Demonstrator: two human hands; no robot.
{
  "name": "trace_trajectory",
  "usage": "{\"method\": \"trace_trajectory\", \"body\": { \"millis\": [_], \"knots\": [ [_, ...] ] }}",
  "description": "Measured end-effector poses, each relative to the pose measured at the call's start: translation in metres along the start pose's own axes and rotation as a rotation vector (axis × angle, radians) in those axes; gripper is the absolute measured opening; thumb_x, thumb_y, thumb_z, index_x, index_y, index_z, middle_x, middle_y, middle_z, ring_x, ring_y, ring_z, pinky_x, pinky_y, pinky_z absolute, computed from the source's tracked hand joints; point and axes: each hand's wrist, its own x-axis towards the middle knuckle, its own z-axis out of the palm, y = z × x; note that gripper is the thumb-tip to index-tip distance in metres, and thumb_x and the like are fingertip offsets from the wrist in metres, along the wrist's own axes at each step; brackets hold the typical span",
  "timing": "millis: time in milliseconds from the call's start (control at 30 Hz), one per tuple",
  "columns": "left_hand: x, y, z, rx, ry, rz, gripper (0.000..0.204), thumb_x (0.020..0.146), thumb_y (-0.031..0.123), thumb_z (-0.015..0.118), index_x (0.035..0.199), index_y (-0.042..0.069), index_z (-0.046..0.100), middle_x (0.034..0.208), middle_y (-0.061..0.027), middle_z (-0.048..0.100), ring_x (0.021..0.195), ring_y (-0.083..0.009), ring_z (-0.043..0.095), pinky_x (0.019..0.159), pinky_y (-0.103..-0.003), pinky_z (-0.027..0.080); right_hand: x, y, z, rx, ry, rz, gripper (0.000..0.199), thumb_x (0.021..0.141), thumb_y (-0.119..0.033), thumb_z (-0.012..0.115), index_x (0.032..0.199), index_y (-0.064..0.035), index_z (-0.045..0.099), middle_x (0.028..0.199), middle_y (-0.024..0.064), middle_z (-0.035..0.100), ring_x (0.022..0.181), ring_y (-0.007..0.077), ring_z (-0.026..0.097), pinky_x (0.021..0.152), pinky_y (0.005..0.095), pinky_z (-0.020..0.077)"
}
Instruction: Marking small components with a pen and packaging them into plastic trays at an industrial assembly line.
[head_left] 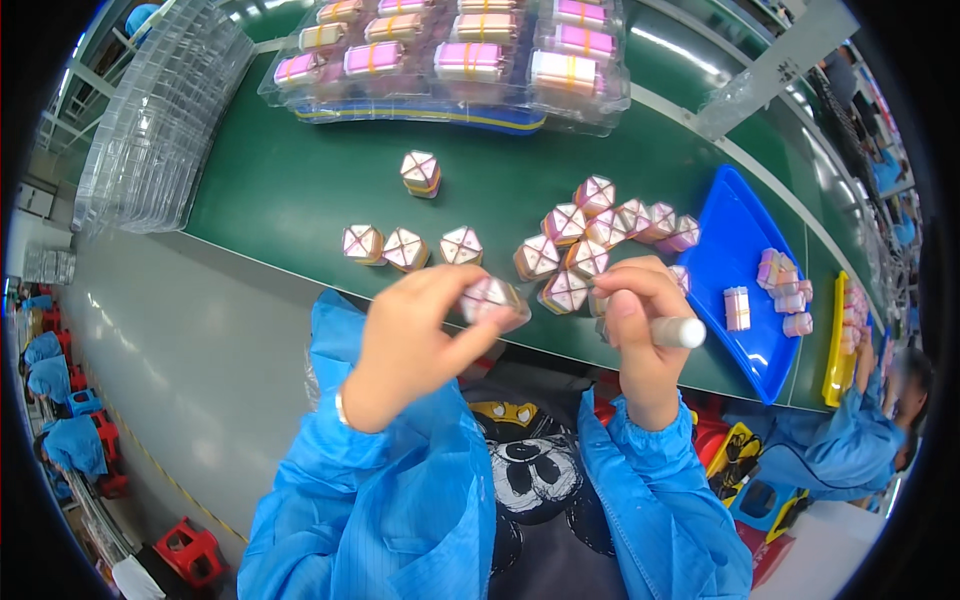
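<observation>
My left hand [418,330] is closed around a small bundle [491,299] with a pale, segmented end face turned up. In my right hand [645,330] a thick marker-like pen [678,332] lies between the fingers, its white end pointing right. Several similar bundles stand on the green table [300,180], some wrapped with a yellow-orange band. A tight cluster [585,225] of them sits just beyond my right hand. A short row runs past my left hand, including one bundle [405,249], and a single bundle [421,174] stands farther back.
Clear plastic trays [450,95] at the back hold pink and white banded bundles. Stacked clear trays [160,130] rise at the left. To the right, a blue bin [735,270] holds several bundles; beyond it lies a yellow tray [838,345]. A co-worker in blue [840,445] sits at right.
</observation>
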Motion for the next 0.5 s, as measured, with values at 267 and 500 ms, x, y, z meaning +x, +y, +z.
{"method": "trace_trajectory", "body": {
  "millis": [267,500],
  "knots": [
    [-0.011,-0.041,0.062,0.008,0.148,0.199,0.041,0.068,0.020,0.085,0.102,0.005,0.067,0.098,-0.0103,0.069,0.082,-0.0291,0.065,0.070,-0.036,0.053,0.014,0.006,0.025,0.647,0.006,-0.036,0.035,0.102,-0.029,0.053,0.121,-0.0004,0.052,0.080,0.0055,0.057,0.052,0.0042,0.041,0.046,0.0200,0.0319],
    [-0.012,-0.043,0.067,-0.068,0.163,0.106,0.042,0.063,0.024,0.087,0.095,0.007,0.067,0.088,-0.0079,0.067,0.077,-0.0275,0.066,0.067,-0.035,0.052,0.022,0.022,0.057,0.596,-0.152,0.008,0.026,0.099,-0.018,0.058,0.116,0.0011,0.060,0.082,0.0007,0.055,0.072,0.0051,0.049,0.062,0.0214,0.0398]
  ]
}}
